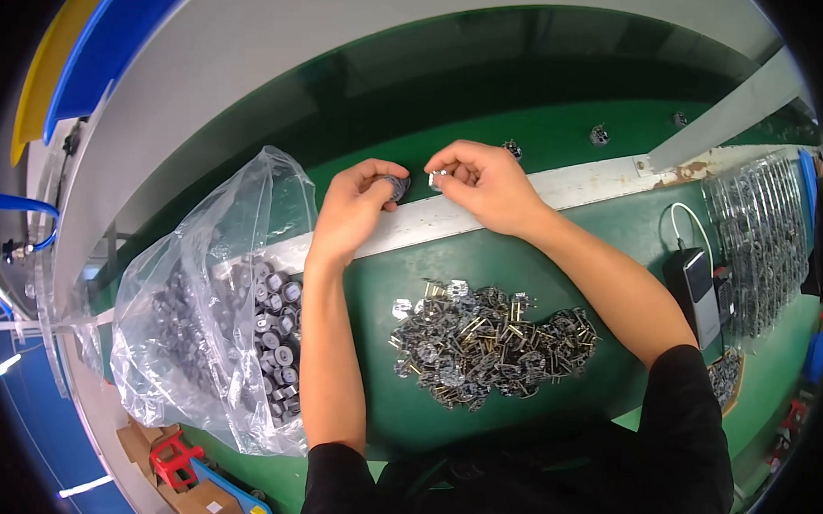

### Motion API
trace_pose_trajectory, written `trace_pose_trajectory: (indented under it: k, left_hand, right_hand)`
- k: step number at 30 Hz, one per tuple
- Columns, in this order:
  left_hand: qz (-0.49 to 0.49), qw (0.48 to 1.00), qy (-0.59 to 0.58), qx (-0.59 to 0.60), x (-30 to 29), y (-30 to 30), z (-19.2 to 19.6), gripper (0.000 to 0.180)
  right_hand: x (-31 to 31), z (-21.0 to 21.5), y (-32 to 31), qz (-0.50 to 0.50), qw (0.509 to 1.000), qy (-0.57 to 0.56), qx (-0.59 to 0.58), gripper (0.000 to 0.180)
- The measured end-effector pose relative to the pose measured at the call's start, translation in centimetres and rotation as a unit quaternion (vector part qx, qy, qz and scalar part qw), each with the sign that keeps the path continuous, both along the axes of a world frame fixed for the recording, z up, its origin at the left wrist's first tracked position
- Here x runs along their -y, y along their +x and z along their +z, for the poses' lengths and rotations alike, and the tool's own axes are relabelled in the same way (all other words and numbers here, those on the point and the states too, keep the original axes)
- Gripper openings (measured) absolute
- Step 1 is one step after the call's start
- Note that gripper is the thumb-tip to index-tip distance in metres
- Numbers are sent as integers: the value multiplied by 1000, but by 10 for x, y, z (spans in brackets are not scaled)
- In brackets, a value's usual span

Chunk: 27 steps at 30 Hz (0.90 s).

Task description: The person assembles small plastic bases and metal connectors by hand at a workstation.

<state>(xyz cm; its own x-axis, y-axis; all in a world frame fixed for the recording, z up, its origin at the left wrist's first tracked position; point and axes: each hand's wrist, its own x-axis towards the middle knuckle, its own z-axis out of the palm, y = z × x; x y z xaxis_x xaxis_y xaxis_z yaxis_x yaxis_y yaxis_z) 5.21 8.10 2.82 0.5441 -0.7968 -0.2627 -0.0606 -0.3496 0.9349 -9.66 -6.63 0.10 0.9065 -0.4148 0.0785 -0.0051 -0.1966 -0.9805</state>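
My left hand (352, 207) is closed on a dark grey round plastic part (396, 187), pinched between thumb and fingers above the white metal rail. Just to its right, my right hand (492, 189) pinches a small shiny metal piece (436, 180); the fingers partly cover it. The two hands are apart, with a narrow gap between the parts. Below them, on the green mat, lies a heap of small metal parts with pins (492, 345). Left of my left forearm, a clear plastic bag (184, 356) holds many grey round plastic parts (278, 339).
A white rail (599, 182) crosses the bench, with a green belt (552, 130) beyond it. Several small assemblies (599, 134) sit on the belt. To the right are a power bank (696, 288) with a white cable and stacked clear trays (760, 245) of parts. Cardboard boxes (207, 504) stand lower left.
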Motion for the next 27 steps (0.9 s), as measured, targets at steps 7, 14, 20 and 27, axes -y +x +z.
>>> trace_pose_trajectory:
  k: [7,14,20,27]
  left_hand:
    - [-11,999,-33,-25,4,-3,-3,36]
    - [-12,998,-58,-7,1,0,-7,32]
    - [-20,998,-43,41,4,-3,-16,28]
    - [4,983,-26,181,-4,8,-10,34]
  right_hand:
    - [1,-2,6,-39,994,-100,-17,20]
    - [3,-7,12,13,963,-270,4,33]
    - [2,0,11,-12,946,-317,-61,44]
    - [7,-4,10,-7,919,-388,-70,44]
